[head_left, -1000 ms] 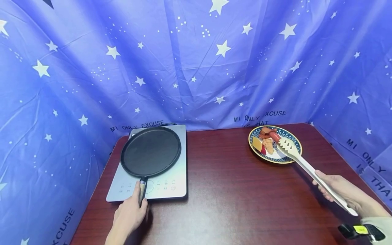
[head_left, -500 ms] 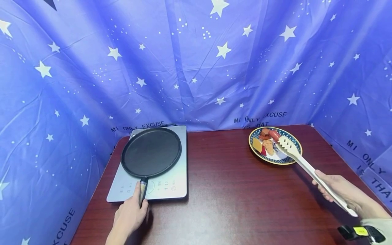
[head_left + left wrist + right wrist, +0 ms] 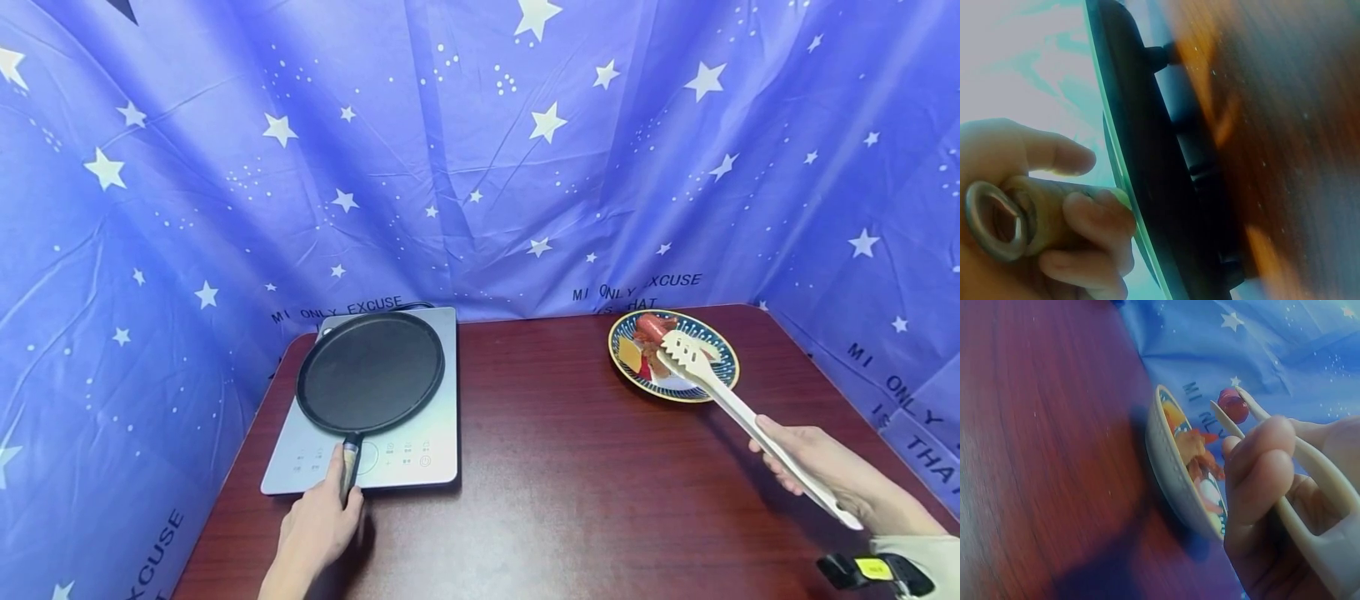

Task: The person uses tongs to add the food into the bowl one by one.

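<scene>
My left hand (image 3: 318, 521) grips the handle (image 3: 1054, 209) of a flat black pan (image 3: 371, 372), its fingers curled round the grip. The pan lies on a silver induction cooker (image 3: 420, 467). On the right, my right hand (image 3: 813, 467) holds white tongs (image 3: 738, 408), fingers and thumb wrapped about their arms. A red sausage (image 3: 1233, 406) is pinched between the tong tips, raised above the patterned plate (image 3: 723, 379) in the right wrist view. A yellow slice (image 3: 629, 355) and other food pieces (image 3: 1194, 447) lie on that plate, partly hidden by the tongs in the head view.
Both the cooker and the plate stand on a dark red wooden table (image 3: 540, 467), toward its back edge. A blue curtain with stars (image 3: 480, 167) hangs behind and at both sides. The cooker's cord (image 3: 412, 305) shows behind it.
My right hand has shifted left and slightly up with the tongs, and the sausage has come along, off the plate. The left hand and pan stay put.
</scene>
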Demonstrator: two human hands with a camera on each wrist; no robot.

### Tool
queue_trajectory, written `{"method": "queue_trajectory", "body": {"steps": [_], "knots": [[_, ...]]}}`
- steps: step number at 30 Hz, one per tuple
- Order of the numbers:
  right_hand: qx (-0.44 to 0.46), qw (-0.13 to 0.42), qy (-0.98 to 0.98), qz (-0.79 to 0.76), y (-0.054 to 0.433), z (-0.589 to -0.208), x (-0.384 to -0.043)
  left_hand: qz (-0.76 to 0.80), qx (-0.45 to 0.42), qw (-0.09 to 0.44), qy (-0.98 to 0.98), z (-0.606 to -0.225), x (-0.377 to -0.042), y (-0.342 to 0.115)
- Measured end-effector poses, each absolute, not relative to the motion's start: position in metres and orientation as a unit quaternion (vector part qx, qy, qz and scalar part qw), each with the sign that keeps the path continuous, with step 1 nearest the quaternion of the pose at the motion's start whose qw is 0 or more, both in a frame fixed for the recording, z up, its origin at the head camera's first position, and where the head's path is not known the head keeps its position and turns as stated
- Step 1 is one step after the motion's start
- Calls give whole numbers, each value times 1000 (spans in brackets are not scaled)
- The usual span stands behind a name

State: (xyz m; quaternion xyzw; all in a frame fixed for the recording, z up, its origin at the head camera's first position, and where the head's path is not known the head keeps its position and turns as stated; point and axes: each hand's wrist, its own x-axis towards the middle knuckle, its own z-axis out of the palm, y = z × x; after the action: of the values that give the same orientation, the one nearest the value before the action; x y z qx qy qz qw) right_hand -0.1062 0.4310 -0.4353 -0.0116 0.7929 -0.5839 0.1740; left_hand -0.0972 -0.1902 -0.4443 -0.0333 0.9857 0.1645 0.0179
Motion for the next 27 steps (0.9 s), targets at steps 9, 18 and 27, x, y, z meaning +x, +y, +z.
{"method": "queue_trajectory", "body": {"steps": [9,18,27], "knots": [[-50,197,774,-600,410,-428,-109,166,-38,23,985,-444,-97,-192],[-43,221,765,-604,389,-428,-109,168,-35,21,985,-446,-96,-193],[-65,234,759,-605,355,-418,-117,174,-36,20,984,-446,-97,-192]]}}
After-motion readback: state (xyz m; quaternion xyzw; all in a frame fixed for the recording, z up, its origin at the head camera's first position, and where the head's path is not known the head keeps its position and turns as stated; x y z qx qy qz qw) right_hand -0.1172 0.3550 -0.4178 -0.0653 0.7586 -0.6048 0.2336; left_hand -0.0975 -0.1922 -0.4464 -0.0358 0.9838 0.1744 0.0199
